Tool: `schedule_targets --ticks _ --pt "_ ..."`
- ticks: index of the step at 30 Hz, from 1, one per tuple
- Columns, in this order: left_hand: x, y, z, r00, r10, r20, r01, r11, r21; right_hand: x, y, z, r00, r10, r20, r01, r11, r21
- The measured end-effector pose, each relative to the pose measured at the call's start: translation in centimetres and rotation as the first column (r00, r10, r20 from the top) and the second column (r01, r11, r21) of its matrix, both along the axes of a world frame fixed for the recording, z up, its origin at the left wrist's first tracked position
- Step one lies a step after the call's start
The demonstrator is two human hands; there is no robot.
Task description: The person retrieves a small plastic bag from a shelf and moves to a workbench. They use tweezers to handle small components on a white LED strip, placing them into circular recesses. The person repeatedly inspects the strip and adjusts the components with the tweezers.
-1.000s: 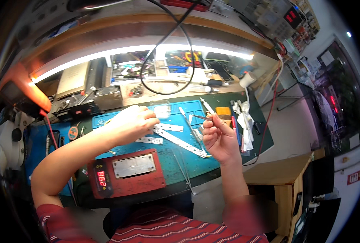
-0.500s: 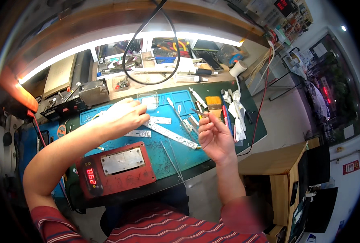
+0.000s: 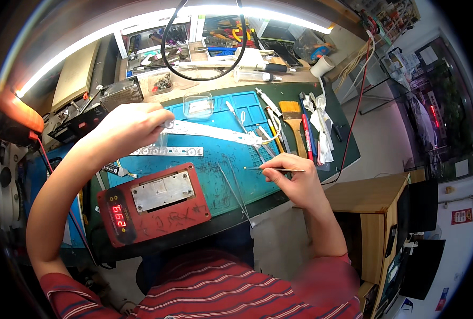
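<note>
A cluttered workbench (image 3: 348,154) sits under a bright light strip (image 3: 140,24). A wooden cabinet (image 3: 377,212) stands to the right on a pale floor (image 3: 385,122), beside dark shelving (image 3: 438,106).

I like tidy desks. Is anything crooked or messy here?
Yes. The long white strip in the left hand lies slanted across the blue mat. A black cable loops over the tool trays. The right hand holds tweezers.

The left hand (image 3: 127,127) holds one end of a long white strip (image 3: 212,131) above the blue mat (image 3: 220,175); the right hand (image 3: 292,181) pinches thin tweezers (image 3: 274,169).
</note>
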State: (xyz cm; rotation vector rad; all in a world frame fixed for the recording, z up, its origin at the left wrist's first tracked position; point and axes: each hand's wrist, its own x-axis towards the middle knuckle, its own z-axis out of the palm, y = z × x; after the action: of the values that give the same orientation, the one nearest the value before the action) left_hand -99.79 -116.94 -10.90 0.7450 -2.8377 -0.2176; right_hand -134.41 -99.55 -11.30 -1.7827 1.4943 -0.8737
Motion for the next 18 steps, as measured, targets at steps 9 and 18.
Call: schedule_targets --ticks 9,18 --pt "4.6 4.4 4.4 0.975 0.202 -0.093 -0.188 0.973 0.135 0.3 -0.1 -0.2 0.999 -0.016 -0.042 0.016 1.000 0.001" --pt "8.0 8.5 5.0 0.860 0.448 -0.246 -0.364 0.875 0.321 -0.4 0.2 -1.0 0.990 -0.091 0.103 0.092 0.996 -0.002"
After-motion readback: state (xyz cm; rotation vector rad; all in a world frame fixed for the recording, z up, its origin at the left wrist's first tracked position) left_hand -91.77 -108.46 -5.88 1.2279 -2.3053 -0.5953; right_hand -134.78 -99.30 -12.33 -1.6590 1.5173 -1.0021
